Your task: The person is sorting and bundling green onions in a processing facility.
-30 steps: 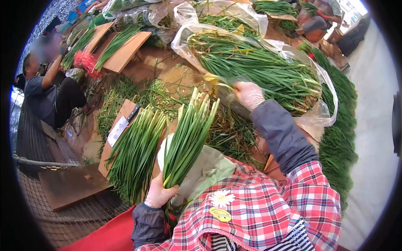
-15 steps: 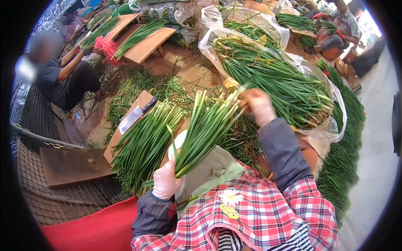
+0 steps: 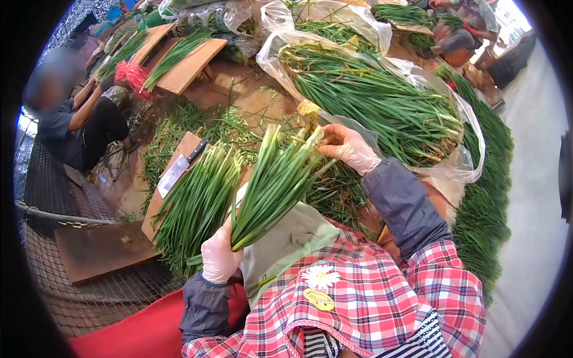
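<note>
My left hand [image 3: 219, 255], in a thin clear glove, is closed around the lower, green end of a bunch of garlic chives [image 3: 271, 191]. The bunch slants up and to the right over my lap. At its pale upper end, my gloved right hand [image 3: 349, 148] pinches the stalk ends between thumb and fingers. Left of the held bunch, a pile of garlic chives [image 3: 197, 206] lies on a wooden board [image 3: 156, 219]. A knife with a black handle and broad blade [image 3: 174, 173] rests flat on that board.
A plastic bag [image 3: 474, 134] full of long chives lies open ahead to the right. More chives [image 3: 486, 238] line the right side. Trimmings [image 3: 206, 128] cover the ground. A brown board [image 3: 101, 247] sits lower left. A person [image 3: 74, 119] sits at left beside boards of chives [image 3: 191, 65].
My right hand, blurred above the stalk ends before, now sits slightly lower and pinches them. The whole view has shifted a little. My left hand still holds the bunch.
</note>
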A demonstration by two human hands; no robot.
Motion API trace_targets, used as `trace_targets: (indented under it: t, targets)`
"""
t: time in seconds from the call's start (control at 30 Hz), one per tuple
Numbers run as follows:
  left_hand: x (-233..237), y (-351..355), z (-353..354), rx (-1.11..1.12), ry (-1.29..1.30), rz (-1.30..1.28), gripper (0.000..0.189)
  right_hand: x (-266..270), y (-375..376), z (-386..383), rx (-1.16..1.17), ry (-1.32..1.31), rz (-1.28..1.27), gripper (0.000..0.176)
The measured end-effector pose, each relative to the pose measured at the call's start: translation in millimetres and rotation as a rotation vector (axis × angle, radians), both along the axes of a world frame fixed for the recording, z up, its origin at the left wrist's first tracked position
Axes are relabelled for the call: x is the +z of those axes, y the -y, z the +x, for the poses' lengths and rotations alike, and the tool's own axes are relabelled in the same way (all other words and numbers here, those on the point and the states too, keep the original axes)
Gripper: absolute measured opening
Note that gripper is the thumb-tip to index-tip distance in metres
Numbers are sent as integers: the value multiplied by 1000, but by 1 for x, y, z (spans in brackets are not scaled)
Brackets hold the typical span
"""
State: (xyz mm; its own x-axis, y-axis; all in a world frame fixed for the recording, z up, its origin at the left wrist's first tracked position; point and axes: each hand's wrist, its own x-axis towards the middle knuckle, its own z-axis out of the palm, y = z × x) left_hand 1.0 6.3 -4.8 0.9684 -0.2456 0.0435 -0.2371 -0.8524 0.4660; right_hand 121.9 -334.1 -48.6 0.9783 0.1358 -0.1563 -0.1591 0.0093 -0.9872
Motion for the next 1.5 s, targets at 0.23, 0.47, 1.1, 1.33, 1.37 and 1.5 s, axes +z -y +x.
trace_targets:
  t: [0.23,0.47,1.1,1.33,1.37,1.5]
  targets:
    - [-4,8,4,-32,5,25,68,-11,-6,-3,-74,170,-266,57]
    - [-2,16,4,61,-125,7,63,-26,-18,-4,-225,203,-229,31]
    - [13,-11,14,-219,234,360,67,53,2,3,76,932,-974,39]
    - [22,3,17,-268,183,353,60,0,-28,14,480,863,-1316,15]
    - [21,1,18,-264,178,332,60,-2,-27,13,394,802,-1280,14]
    - [23,-12,16,-211,165,339,64,-6,-2,7,66,573,-1211,10]
